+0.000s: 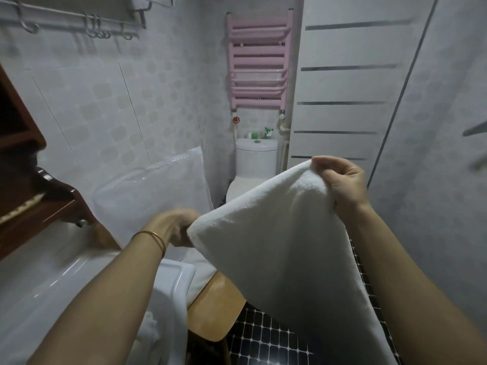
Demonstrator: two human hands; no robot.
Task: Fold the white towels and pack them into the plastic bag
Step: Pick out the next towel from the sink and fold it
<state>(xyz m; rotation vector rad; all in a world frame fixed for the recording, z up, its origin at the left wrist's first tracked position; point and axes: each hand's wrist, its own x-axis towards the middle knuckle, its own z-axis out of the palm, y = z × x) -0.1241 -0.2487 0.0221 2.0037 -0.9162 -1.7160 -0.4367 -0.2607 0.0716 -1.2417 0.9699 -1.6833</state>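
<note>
Both hands are up in the air with a white towel (284,248) stretched between them: left hand (175,227) pinches the lower corner, right hand (342,180) grips the higher one. Plastic bag (155,188) leans just behind the left hand.

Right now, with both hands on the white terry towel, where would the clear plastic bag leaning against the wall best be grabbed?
Probably by its top edge, coming from above and in front. The clear plastic bag stands upright against the tiled wall, so that edge is free, while its lower part is hidden behind the left hand and the white terry towel.
</note>
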